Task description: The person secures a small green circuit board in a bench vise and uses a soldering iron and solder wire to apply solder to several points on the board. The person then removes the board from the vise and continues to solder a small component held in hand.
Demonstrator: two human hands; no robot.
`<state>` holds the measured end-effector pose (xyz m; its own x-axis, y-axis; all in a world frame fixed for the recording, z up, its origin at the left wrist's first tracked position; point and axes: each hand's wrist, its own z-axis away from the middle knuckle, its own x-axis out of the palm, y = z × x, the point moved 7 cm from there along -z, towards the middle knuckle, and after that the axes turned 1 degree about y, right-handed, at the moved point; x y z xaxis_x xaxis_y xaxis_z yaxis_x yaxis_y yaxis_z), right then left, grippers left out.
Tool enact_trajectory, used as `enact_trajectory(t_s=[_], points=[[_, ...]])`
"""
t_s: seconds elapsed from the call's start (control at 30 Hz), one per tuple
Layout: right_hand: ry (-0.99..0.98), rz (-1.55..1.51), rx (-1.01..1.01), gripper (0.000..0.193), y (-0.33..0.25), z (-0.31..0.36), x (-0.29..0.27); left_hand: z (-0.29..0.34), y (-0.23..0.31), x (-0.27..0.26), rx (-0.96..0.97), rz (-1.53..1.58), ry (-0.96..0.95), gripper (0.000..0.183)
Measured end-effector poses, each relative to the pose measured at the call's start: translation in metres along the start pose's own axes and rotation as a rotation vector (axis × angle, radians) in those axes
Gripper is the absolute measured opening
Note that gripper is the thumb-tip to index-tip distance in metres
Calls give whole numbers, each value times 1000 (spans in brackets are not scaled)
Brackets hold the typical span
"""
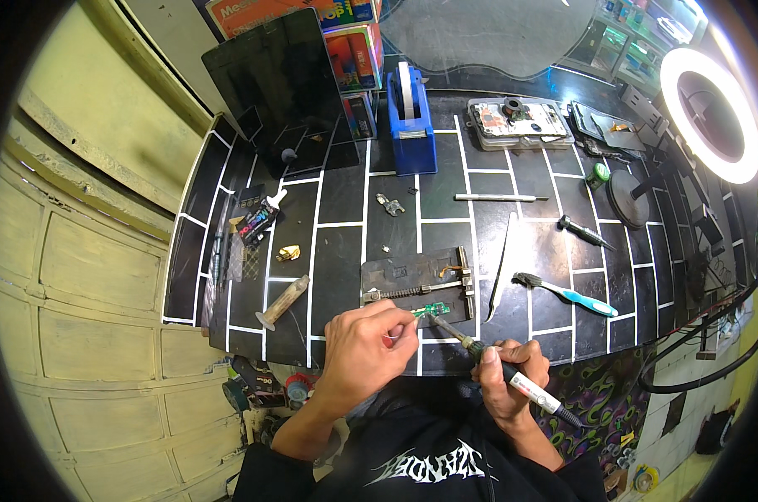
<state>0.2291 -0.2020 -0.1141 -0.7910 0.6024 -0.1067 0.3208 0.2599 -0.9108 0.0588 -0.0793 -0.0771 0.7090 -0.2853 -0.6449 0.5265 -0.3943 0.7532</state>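
My right hand [513,376] grips a soldering iron [525,386] with a black and white handle. Its metal tip reaches the small green circuit board [433,309], which lies at the near edge of a dark repair holder [404,272] with a spring rod. Close to the board's left end, my left hand [369,345] is closed in a pinch. A bit of red shows between its fingers, and a thin pale point reaches toward the board; what it holds is mostly hidden.
Right of the holder lie a white pointed tool [503,263], a blue toothbrush [575,297] and a screwdriver [584,232]. A syringe [285,303] lies to the left. Behind stand a blue tape dispenser [412,138] and a dark screen [270,84]. A ring light [676,92] glows at right.
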Motion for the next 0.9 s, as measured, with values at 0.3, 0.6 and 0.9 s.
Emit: enact_trajectory(t_s=[0.3,0.6,0.9], points=[[2,8,-35,28,-3,-2,1,0,0,-1,17,14,10,7],[70,-73,12,23,0,0,-4,-4,-21,-43,-25,7,204,7],[151,-102,-3,22,3,5,-8,-25,-48,-60,-84,-279,269,16]])
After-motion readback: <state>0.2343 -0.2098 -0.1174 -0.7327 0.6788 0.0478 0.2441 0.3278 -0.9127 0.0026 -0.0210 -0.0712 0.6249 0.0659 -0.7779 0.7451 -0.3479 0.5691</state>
